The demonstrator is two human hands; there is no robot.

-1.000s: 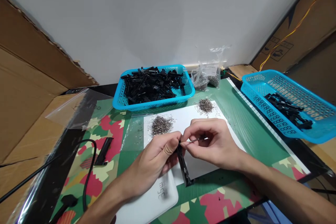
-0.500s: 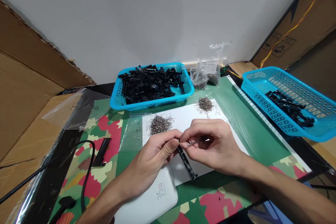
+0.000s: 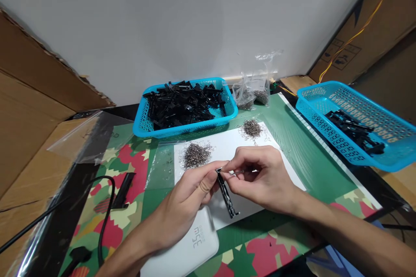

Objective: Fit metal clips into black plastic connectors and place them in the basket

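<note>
Above the white paper (image 3: 242,201), the left hand (image 3: 191,192) had its fingers closed on the upper end of a black part (image 3: 228,197), which slanted down toward the near edge. The right hand (image 3: 263,177) pinched a thin metal tool (image 3: 236,173) near that same end. Beyond them lay two piles of tiny metal pieces, left (image 3: 196,155) and right (image 3: 252,128), before a blue basket (image 3: 182,130).
</note>
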